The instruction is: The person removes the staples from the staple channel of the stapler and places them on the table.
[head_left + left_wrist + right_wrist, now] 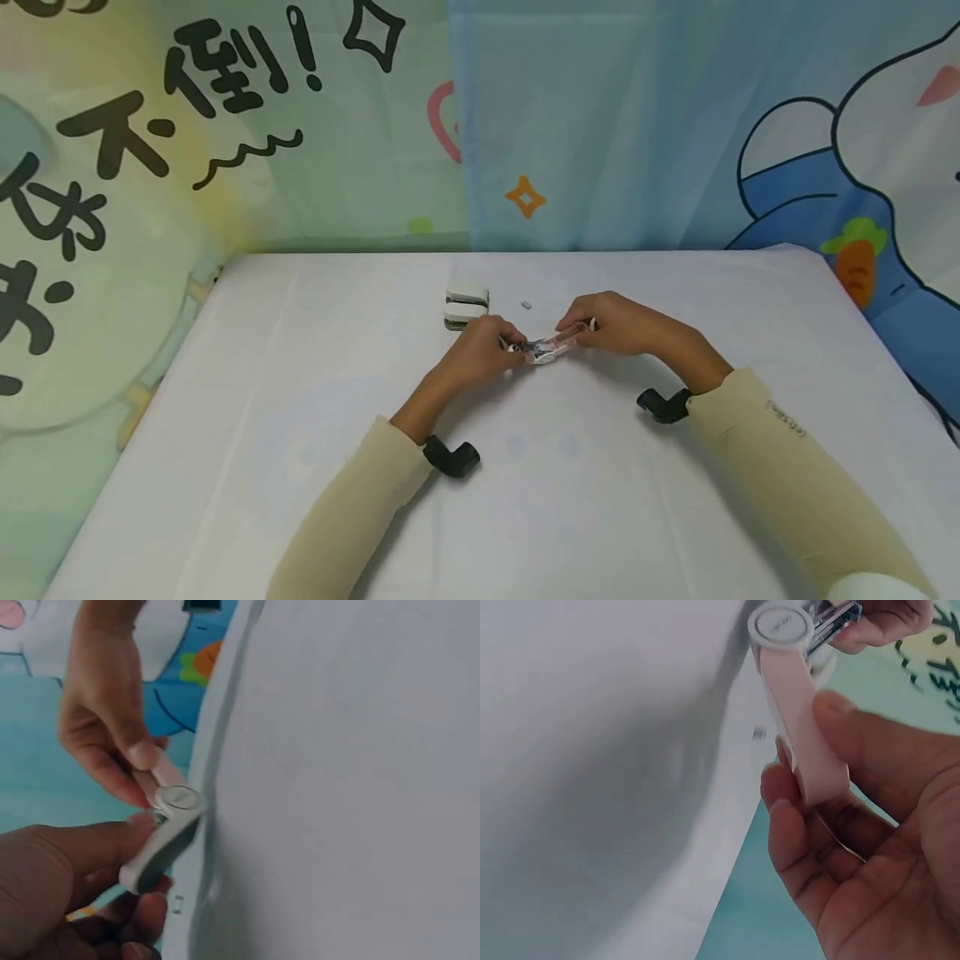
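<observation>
Both hands hold a pink and white stapler (551,348) above the white table, its parts spread apart at a round white pivot (781,627). My left hand (483,354) pinches the white end, thumb on one side and fingers behind, in the left wrist view. In the right wrist view, my right hand (885,817) grips the pink arm (802,724) between thumb and fingers. A shiny metal channel (832,626) shows beside the pivot, near the left hand. Beyond the hands on the table lies a small grey strip (526,305), apparently staples.
Two white rounded blocks with dark edges (467,305) sit just behind my left hand. The table (300,467) has a white cloth. A printed curtain (600,125) hangs along its back edge. A black curved mount (452,458) sticks out at the left wrist, another (664,406) at the right.
</observation>
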`<state>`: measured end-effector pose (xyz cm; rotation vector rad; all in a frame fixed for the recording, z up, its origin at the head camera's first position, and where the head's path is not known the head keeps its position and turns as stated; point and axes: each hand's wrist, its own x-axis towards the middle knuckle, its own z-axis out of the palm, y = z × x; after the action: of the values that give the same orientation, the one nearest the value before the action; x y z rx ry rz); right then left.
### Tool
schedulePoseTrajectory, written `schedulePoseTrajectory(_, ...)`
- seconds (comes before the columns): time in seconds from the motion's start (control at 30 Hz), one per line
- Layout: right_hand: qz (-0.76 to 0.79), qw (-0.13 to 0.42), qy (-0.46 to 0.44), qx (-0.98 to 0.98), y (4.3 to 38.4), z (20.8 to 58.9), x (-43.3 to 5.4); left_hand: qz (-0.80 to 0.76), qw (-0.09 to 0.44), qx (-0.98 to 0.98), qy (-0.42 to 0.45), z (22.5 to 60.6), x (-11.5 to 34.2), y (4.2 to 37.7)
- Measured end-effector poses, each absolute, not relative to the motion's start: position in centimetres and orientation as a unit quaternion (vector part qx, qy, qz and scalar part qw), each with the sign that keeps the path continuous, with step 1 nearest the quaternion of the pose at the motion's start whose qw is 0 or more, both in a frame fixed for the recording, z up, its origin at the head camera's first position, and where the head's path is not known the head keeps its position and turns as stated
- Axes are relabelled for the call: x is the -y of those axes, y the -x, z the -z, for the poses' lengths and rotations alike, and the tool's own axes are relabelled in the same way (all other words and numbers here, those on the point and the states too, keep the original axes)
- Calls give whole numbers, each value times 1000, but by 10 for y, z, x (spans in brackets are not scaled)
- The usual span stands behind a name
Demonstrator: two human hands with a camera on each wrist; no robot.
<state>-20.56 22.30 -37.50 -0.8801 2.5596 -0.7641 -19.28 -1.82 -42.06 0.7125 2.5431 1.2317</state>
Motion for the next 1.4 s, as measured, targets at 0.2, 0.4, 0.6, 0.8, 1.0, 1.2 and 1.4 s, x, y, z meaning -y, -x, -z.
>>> schedulePoseTrajectory(0.2,268,107,274,-917,220,370,-243,-407,64,-884,-219,418,-9,219)
schedulePoseTrajectory(0.4,264,85,244,-929,228,367,-263,-387,56,-893,-221,412,-34,233)
schedulePoseTrajectory(0.6,246,90,211,-942,232,367,-278,-382,72,-896,-214,419,-57,244)
schedulePoseTrajectory(0.8,239,84,208,-945,233,374,-292,-362,83,-905,-209,427,-76,247)
schedulePoseTrajectory(1.0,239,75,211,-945,230,376,-302,-330,67,-915,-221,434,-83,246)
schedulePoseTrajectory(1.2,245,84,195,-946,230,377,-303,-306,48,-924,-225,434,-85,242)
schedulePoseTrajectory(1.4,242,82,181,-950,229,374,-297,-299,52,-925,-231,433,-84,239)
